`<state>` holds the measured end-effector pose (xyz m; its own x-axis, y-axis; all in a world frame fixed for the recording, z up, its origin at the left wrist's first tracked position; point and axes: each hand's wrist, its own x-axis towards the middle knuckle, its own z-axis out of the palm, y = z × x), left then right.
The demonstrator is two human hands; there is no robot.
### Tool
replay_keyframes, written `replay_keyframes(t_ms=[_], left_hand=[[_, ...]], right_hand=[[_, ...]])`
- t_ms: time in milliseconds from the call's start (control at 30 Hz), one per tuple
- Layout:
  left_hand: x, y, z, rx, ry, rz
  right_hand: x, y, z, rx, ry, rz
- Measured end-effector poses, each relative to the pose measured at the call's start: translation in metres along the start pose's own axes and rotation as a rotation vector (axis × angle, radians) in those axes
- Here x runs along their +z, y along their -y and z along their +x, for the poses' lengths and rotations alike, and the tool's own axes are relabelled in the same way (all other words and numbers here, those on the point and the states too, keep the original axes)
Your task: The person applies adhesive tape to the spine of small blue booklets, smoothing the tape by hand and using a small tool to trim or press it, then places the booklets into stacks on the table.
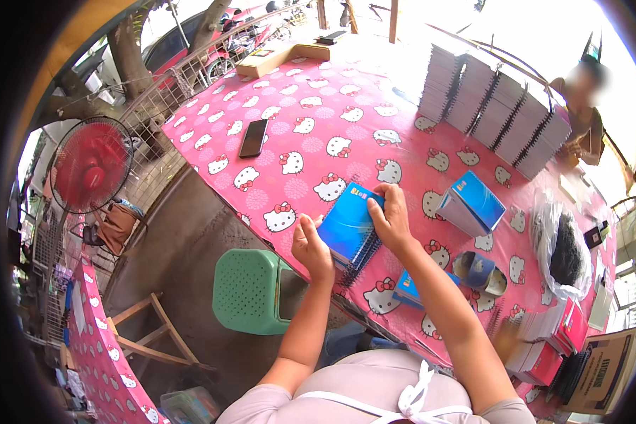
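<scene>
A small stack of blue-covered spiral notebooks (348,220) is between my hands near the table's front edge, its dark coil along the lower right side. My right hand (391,218) grips the stack's right side, thumb on the top cover and fingers over the edge. At the left side, my left hand (313,249) is closed with its fingers curled against the notebooks; its fingertips are partly hidden. To the right stands another pile of blue notebooks (478,205). More blue notebooks (408,288) lie partly behind my right forearm.
The table has a pink patterned cover (290,134). On it are a black phone (254,138), tall stacks of coil-bound pages (491,106), a tape roll (479,270), a plastic bag of black coils (564,251) and red notebooks (571,325). A green stool (246,291) stands left; a person (583,106) is across.
</scene>
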<state>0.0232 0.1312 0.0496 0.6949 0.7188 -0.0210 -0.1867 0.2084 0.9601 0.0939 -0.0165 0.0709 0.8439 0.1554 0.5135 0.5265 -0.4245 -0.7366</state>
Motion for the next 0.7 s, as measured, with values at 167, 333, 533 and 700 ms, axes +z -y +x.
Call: replay_keyframes(t_ms=[167,333,533,700], left_hand=[[-0.025,-0.052,-0.013,0.327,0.146,-0.054],[0.01,-0.163,-0.092,-0.168,1.374,-0.814],[0.022,-0.189,-0.178,-0.882,1.527,-1.473],[0.035,-0.176,-0.164,-0.993,1.744,-1.449]], right_hand=[[-0.094,0.011,-0.081,0.059,-0.148,-0.115],[-0.162,-0.012,-0.195,0.783,-0.092,-0.174],[-0.137,-0.018,-0.202,0.938,-0.2,0.051],[-0.135,-0.037,-0.205,0.933,-0.16,-0.094]])
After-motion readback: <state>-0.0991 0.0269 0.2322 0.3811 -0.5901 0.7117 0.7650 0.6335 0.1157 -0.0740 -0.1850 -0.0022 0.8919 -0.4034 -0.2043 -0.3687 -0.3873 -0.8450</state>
